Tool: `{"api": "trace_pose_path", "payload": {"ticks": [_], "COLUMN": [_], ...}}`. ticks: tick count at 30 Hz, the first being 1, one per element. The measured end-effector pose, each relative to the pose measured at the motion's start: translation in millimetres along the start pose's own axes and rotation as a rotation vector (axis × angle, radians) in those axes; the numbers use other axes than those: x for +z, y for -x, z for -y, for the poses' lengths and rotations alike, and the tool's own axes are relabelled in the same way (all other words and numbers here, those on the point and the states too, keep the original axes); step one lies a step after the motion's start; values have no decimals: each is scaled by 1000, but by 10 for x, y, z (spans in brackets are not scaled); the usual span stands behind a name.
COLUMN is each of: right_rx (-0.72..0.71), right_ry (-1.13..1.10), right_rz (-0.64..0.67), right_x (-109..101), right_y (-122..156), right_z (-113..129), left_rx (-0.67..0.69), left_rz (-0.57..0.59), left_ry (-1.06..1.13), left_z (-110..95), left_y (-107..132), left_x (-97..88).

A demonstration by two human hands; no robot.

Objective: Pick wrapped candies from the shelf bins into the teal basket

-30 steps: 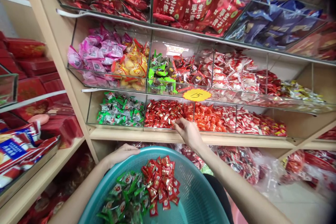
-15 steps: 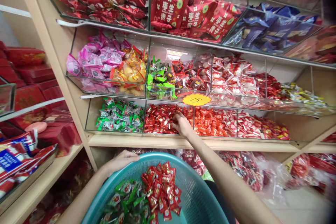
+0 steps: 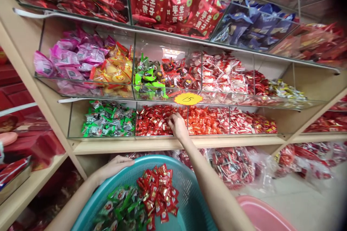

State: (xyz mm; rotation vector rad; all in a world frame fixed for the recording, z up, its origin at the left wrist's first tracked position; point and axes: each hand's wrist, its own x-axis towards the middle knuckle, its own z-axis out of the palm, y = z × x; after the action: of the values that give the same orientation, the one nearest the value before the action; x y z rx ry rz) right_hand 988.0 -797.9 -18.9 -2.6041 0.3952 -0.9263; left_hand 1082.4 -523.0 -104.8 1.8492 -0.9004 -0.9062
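Note:
My left hand [image 3: 112, 168] is closed over the left rim of a teal plastic basket [image 3: 187, 178]. Inside the basket lie red-wrapped candies [image 3: 159, 191] in a heap, beside green-and-clear wrapped candies [image 3: 121, 205]. Up at the lowest shelf, my right hand [image 3: 178, 125] reaches into a bin of small red-wrapped candies [image 3: 153, 120]. Its fingers are curled down at the right side of that pile; the candies at the fingertips are mostly hidden by the hand. Green-wrapped candies [image 3: 108, 119] fill the bin to the left, and orange-red ones [image 3: 203, 121] lie to the right.
A yellow price tag [image 3: 188, 98] marked 15 hangs above the bin. Clear dividers and a shelf edge [image 3: 244, 140] bound the bins. Higher shelves hold pink packets [image 3: 78, 56] and red bags [image 3: 151, 3]. A pink tub [image 3: 262, 213] stands on the floor at lower right.
The view has shifted to the right, bringing the pink tub into sight. My right hand stays at the red candy bin, and my left hand keeps its hold on the basket rim.

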Motion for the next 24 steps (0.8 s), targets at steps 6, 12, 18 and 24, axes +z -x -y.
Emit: {"api": "trace_pose_path", "payload": {"ticks": [6, 12, 18, 24], "right_rx": [-41, -38, -45, -44], "right_ry": [-79, -71, -63, -71], "right_rz": [-68, -63, -80, -90], "right_x": [7, 16, 1, -3], "right_y": [27, 26, 30, 39], "right_z": [-22, -30, -18, -17], "left_rx": [-47, -55, -36, -72], "left_rz": [8, 20, 21, 13], "left_ry": [29, 71, 68, 76], "left_z": [-25, 13, 3, -44], "left_y": [36, 20, 20, 40], "left_x": [21, 10, 24, 34]}}
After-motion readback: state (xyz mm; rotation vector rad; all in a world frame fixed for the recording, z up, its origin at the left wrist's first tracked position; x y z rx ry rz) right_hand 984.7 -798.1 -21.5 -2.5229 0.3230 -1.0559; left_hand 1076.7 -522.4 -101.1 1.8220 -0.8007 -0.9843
